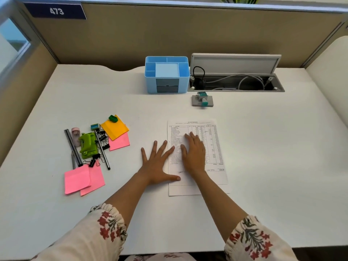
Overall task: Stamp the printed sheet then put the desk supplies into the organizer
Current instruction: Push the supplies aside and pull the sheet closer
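My left hand (157,166) and right hand (194,153) lie flat, grip apart, on the printed sheet (216,178); the stamp (203,101) sits beyond, the blue organizer (185,80) farther; lifting both palms could let the sheet skid, smearing the stamp mark

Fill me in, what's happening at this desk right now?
A person has both hands flat on the printed sheet: the right hand rests on its middle, the left hand lies across its left edge. The stamp sits untouched on its pad beside the blue organizer. The pens, clips, stapler and sticky notes lie loose in a pile to the left, none put away yet.
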`<state>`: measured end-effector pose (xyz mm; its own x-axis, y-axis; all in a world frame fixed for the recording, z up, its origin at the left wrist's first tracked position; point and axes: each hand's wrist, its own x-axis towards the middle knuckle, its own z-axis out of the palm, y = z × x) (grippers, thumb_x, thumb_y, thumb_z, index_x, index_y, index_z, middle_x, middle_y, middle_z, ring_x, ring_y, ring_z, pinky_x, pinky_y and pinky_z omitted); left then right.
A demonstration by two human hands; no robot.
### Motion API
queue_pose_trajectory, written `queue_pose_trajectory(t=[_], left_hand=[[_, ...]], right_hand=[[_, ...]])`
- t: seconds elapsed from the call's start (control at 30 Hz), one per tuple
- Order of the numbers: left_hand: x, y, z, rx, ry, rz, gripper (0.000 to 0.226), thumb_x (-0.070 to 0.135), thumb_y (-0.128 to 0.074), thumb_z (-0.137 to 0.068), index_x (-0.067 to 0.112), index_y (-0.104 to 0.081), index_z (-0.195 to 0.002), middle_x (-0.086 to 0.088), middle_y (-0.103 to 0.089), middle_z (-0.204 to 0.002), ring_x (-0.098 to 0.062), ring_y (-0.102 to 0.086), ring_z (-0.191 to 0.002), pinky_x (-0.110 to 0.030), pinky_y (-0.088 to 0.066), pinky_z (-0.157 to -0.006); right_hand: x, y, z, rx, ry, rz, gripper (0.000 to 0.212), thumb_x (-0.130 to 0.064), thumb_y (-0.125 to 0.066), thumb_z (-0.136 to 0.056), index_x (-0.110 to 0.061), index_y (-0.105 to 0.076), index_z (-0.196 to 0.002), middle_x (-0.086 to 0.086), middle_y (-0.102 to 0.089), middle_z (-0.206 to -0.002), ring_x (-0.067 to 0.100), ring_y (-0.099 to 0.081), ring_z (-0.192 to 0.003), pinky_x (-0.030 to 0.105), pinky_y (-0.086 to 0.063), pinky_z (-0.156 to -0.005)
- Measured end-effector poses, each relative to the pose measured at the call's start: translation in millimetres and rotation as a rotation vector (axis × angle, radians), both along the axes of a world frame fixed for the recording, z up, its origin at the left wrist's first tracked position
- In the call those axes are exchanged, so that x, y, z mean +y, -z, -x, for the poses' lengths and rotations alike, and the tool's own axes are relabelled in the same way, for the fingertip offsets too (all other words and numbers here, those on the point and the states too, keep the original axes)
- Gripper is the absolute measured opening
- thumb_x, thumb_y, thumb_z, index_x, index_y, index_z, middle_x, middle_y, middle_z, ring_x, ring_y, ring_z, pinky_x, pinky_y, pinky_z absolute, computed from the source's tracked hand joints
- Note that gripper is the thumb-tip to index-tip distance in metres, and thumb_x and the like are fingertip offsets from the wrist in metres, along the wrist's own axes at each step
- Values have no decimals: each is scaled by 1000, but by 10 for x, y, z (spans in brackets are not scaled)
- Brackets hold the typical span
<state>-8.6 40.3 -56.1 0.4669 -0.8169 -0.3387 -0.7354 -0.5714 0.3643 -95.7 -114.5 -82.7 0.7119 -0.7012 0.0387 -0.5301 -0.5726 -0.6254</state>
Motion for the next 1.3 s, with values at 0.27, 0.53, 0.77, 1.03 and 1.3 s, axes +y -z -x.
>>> queue_pose_trajectory(t=[0.27, 0.53, 0.77, 1.03, 1.3], left_hand=[[15, -26, -36, 26, 14, -14, 128, 92, -58, -50, 46, 5, -152, 20, 28, -157, -13, 40, -139, -63, 26, -107], [23, -42, -74, 67, 13, -13, 129, 89, -64, -49, 46, 2, -152, 22, 26, -157, -11, 38, -140, -63, 25, -108], [58, -48, -90, 93, 7, 35, 130, 87, -67, -47, 44, -2, -152, 22, 26, -157, -7, 36, -141, -60, 25, -110], [79, -59, -107, 111, 7, 56, 130, 86, -69, -46, 44, -5, -151, 22, 24, -158, -5, 35, -141, -58, 24, -111], [72, -46, -107, 96, 26, 66, 128, 89, -66, -48, 47, -1, -151, 24, 25, -157, -5, 37, -140, -58, 25, -110]], right_hand=[[-552, 25, 626, 32, -98, 83, 42, -21, -46, -101, -20, -46, -143, 0, -33, -157, 21, -25, -147, 34, -14, -121], [-685, 19, 862, 131, -187, 158, 48, -31, -38, -104, -25, -33, -152, -4, -20, -162, 19, -13, -151, 33, -8, -122], [-699, 37, 846, 184, -216, 188, 53, -41, -26, -102, -27, -26, -154, -7, -15, -163, 20, -8, -151, 35, -6, -123], [-734, 26, 874, 148, -260, 139, 56, -49, -24, -102, -30, -24, -154, -11, -12, -163, 17, -3, -152, 33, -1, -122], [-770, 15, 881, 120, -236, 85, 51, -38, -36, -105, -30, -26, -154, -9, -14, -162, 19, -2, -151, 33, -2, -123]])
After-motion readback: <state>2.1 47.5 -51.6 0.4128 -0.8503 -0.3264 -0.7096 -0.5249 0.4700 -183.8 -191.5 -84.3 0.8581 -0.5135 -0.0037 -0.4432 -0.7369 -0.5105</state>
